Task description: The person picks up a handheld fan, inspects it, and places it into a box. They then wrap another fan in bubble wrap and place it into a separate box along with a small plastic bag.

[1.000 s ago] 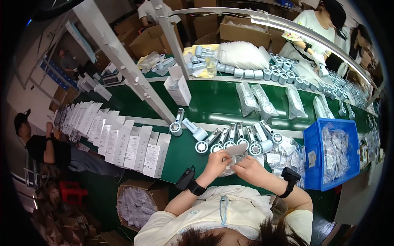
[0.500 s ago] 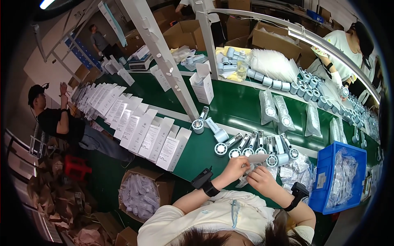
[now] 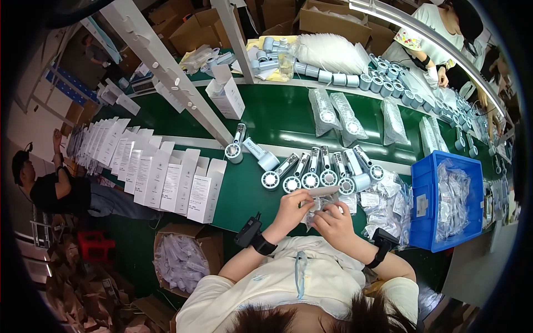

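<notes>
Near the front edge of the green table, my left hand [image 3: 292, 211] is closed, fingertips pinched on a flat whitish card [image 3: 325, 191]. My right hand [image 3: 336, 223] is closed beside it, gripping a small clear plastic bag [image 3: 313, 213] between the two hands. The fingers partly cover the bag, and its contents are too small to make out. Just beyond the hands lies a row of light-blue handheld fans [image 3: 311, 179], their round heads toward me. Right of my right hand is a heap of small clear packets [image 3: 386, 205].
A blue bin [image 3: 420, 208] of clear packets stands at right. Open white boxes [image 3: 201, 194] line the left side. Bubble-wrapped fans [image 3: 348, 121] lie across the far strip. A carton [image 3: 210, 244] of clear bags sits below left. A metal post [image 3: 183, 83] rises ahead; co-workers stand left and far right.
The view has swung, so the scene sits farther left and mostly higher. Both hands stay close together at the card and bag. The far-right co-worker's arm has moved.
</notes>
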Motion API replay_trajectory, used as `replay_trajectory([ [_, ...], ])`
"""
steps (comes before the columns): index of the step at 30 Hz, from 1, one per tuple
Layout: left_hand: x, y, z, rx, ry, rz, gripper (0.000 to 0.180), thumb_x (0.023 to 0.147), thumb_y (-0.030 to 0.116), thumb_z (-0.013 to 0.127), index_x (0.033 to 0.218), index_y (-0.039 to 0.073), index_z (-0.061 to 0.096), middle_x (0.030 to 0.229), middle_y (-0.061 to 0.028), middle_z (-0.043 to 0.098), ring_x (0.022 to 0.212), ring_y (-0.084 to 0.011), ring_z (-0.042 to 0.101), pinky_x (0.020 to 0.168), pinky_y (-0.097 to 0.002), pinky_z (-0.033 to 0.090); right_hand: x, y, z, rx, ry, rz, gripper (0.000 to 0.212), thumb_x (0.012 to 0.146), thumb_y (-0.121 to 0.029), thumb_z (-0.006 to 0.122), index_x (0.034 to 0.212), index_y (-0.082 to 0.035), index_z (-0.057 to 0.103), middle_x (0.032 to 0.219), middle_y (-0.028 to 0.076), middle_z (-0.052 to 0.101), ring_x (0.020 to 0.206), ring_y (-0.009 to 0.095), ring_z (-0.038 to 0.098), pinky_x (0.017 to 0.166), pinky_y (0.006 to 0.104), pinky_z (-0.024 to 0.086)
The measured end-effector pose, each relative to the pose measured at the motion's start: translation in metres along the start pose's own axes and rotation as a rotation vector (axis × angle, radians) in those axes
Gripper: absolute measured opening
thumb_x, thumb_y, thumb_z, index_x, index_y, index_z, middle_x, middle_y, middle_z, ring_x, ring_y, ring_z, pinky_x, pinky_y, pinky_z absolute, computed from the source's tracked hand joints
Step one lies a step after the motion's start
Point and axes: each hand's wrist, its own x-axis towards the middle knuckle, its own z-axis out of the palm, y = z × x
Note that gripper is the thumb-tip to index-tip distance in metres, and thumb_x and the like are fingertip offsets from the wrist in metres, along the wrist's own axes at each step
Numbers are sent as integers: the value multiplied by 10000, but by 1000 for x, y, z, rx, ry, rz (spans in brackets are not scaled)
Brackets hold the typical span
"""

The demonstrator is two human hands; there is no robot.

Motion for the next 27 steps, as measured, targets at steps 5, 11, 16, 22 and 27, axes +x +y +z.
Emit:
replay_trajectory([
  [5,-2,1,2,-17,-7,10,97,666,15,660,738,-17,603,747,-101,584,641,-223,563,561,-285,431,-5,-9,0,33,-80,76,167,677,-222,641,718,-71,581,803,18,524,784,185,486,780,355,365],
  [11,-2,-3,6,-20,23,40,100,672,18,656,736,-21,591,773,-112,583,674,-236,571,589,-291,438,-2,-5,11,31,-192,27,152,670,-216,643,689,-79,577,785,11,519,786,177,490,751,348,363],
  [16,-3,-4,6,-47,26,2,107,679,24,648,755,-17,586,819,-118,587,704,-241,576,623,-291,444,-10,-8,18,156,48,120,175,624,-185,671,742,-86,589,780,-3,521,790,167,485,736,346,351],
  [22,-6,-13,10,-92,65,37,104,691,29,639,768,-12,584,859,-121,588,721,-253,576,624,-296,441,6,-11,6,108,-95,122,238,634,-206,670,820,-83,584,882,41,516,845,199,475,737,363,355],
  [27,-11,-17,7,-116,103,-43,85,705,37,635,772,4,594,791,-65,599,613,-160,530,548,-264,398,3,-4,0,176,-71,30,357,595,-220,724,892,-70,594,1003,84,483,940,238,454,813,404,353],
])
